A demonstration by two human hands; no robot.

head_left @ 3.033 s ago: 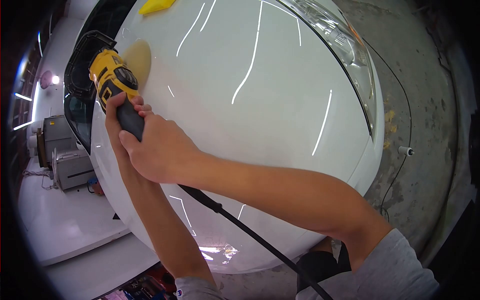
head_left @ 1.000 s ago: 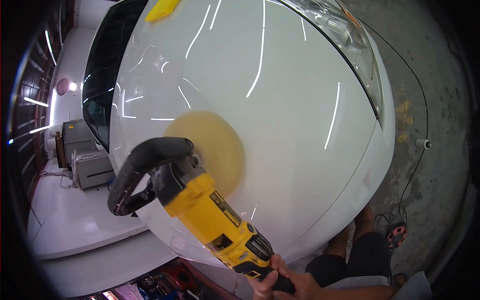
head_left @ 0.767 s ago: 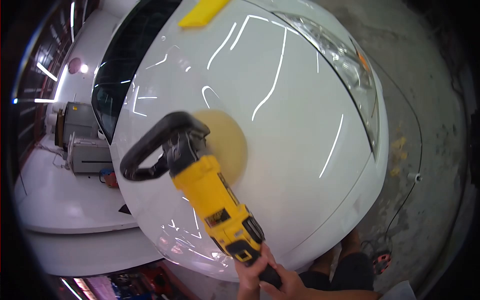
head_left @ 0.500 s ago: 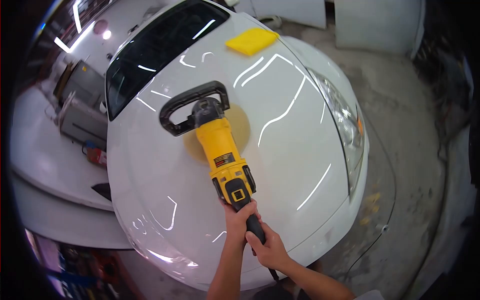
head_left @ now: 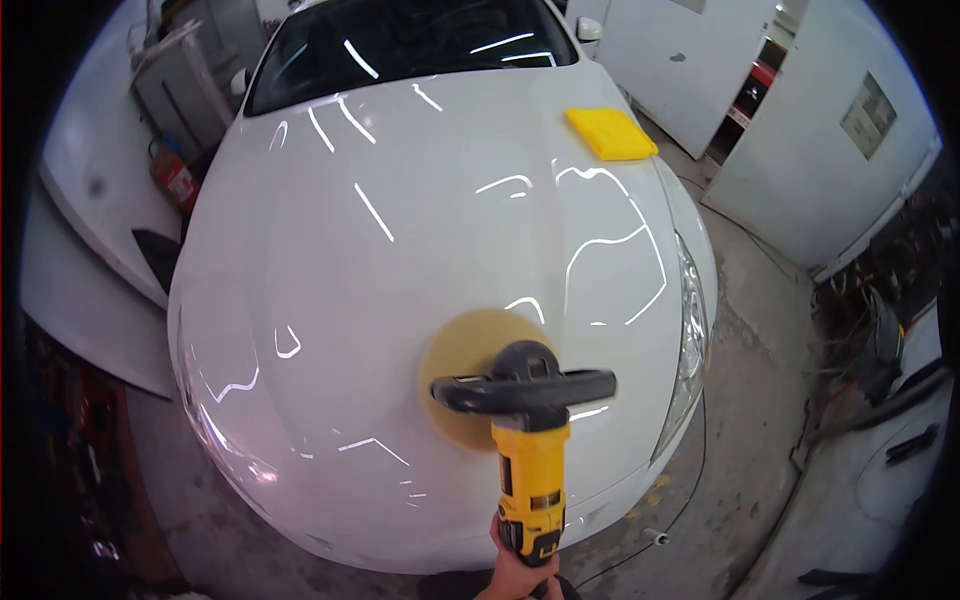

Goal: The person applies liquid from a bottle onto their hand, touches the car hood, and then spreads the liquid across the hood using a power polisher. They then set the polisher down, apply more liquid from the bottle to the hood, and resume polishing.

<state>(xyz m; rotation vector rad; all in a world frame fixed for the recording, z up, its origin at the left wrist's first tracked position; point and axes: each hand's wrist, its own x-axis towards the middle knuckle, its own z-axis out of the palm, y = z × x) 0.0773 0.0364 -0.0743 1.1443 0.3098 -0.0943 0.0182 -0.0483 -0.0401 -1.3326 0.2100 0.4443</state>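
A yellow and black polisher [head_left: 532,478] lies over the front part of the white car hood [head_left: 330,280]. Its round tan pad [head_left: 455,345] rests on the paint and looks blurred. The black loop handle at its head stands free of any hand. At the lower frame edge my left hand [head_left: 515,572] is wrapped round the polisher's rear grip. Only a small part of my right hand [head_left: 554,587] shows, closed at the back end of that grip; the rest is cut off by the frame.
A folded yellow cloth [head_left: 612,134] lies on the hood near the windshield. A power cord [head_left: 703,440] runs over the floor at right. A red fire extinguisher [head_left: 174,178] stands at left, and white doors [head_left: 790,150] stand at back right.
The polisher has come back from mid-hood toward the front edge, and its body now points more straight ahead. My view has turned to the right, and both hands sit lower in it.
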